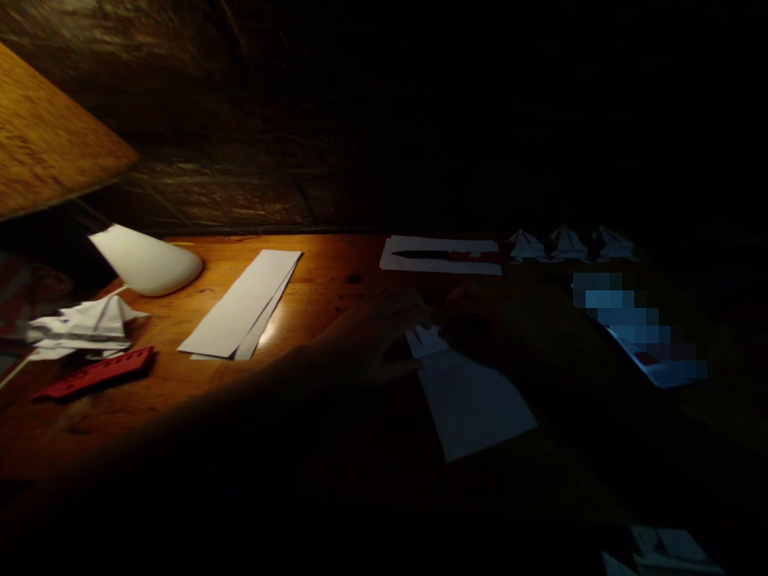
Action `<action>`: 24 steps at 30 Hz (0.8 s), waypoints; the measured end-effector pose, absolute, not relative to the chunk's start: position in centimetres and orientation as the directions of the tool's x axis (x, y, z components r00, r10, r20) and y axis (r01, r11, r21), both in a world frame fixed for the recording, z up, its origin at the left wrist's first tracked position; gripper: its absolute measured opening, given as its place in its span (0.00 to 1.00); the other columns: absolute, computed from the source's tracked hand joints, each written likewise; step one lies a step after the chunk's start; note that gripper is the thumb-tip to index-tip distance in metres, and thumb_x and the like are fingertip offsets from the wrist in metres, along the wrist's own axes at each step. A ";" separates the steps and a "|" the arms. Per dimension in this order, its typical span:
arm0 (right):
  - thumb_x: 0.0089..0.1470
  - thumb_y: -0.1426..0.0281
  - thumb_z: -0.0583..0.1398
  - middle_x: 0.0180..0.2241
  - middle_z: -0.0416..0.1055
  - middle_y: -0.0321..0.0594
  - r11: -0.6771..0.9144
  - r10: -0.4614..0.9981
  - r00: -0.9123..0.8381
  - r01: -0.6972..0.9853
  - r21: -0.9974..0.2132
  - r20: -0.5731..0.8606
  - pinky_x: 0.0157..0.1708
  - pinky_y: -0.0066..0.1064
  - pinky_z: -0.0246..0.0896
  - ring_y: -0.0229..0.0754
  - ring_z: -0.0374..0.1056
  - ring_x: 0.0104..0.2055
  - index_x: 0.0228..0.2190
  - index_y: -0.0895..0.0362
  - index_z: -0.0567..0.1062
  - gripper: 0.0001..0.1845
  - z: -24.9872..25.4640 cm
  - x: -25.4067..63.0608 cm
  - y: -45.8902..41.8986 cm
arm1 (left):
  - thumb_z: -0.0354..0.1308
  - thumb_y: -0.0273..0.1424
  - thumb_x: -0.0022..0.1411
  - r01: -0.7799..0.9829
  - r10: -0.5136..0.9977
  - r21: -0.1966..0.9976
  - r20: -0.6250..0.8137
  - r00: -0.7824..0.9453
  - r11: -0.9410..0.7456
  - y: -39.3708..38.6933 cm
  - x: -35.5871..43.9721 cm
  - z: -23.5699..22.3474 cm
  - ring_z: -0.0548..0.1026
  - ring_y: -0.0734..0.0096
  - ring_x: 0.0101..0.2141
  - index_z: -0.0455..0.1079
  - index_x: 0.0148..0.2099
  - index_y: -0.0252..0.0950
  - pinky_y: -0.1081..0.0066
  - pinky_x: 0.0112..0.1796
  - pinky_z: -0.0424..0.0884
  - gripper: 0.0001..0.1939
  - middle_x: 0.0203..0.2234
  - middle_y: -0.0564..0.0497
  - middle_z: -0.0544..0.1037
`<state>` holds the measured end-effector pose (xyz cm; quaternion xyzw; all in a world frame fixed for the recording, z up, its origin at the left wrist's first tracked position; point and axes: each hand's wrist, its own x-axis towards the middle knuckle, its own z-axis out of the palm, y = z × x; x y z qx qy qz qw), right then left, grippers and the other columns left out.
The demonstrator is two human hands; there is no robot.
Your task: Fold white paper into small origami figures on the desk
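Observation:
In dim light, a white sheet of paper (477, 408) lies in front of me, its far end creased into small folds. My left hand (387, 336) curves over the left side of that folded end, thumb nearer to me and fingers beyond. On the right side of the fold, my right hand (480, 320) is closed at the paper's far edge. Deep shadow hides much of the right fingers. Behind the hands, a knife (447, 255) with a dark blade and red handle rests on white paper strips (396, 242).
Left are a lamp with white base (150, 260), crumpled-looking folded paper (90, 324), a red slotted object (99, 374) and long paper strips (240, 308). Three folded paper figures (567, 244) stand at the back right, near a lit phone (651, 364). More paper pieces (675, 548) lie at lower right.

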<state>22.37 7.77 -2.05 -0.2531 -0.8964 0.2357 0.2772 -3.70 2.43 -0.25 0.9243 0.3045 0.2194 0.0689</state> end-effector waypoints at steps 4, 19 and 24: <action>0.59 0.71 0.66 0.45 0.74 0.42 0.768 0.564 -0.730 0.294 -0.568 0.385 0.43 0.38 0.67 0.44 0.72 0.45 0.39 0.55 0.79 0.04 -1.9 22.3 7.6 | 0.66 0.36 0.66 0.524 0.595 0.283 0.325 0.735 -0.803 2.5 -3.6 0.1 0.72 0.53 0.57 0.68 0.58 0.40 0.52 0.57 0.70 0.21 0.56 0.44 0.74; 0.62 0.73 0.61 0.46 0.75 0.43 0.780 0.490 -0.772 0.179 -0.600 0.406 0.42 0.36 0.69 0.43 0.74 0.45 0.41 0.54 0.81 0.08 -2.1 22.5 8.0 | 0.64 0.35 0.67 0.525 0.572 0.229 0.308 0.760 -0.820 2.3 -3.8 0.0 0.71 0.52 0.59 0.71 0.56 0.35 0.54 0.57 0.72 0.17 0.58 0.40 0.72; 0.60 0.71 0.64 0.46 0.74 0.42 0.758 0.531 -0.753 0.217 -0.615 0.389 0.45 0.37 0.68 0.43 0.74 0.46 0.43 0.52 0.81 0.09 -2.0 22.5 7.9 | 0.64 0.35 0.67 0.522 0.562 0.209 0.297 0.772 -0.827 2.5 -3.9 -0.1 0.73 0.53 0.58 0.73 0.54 0.35 0.55 0.55 0.75 0.16 0.57 0.40 0.73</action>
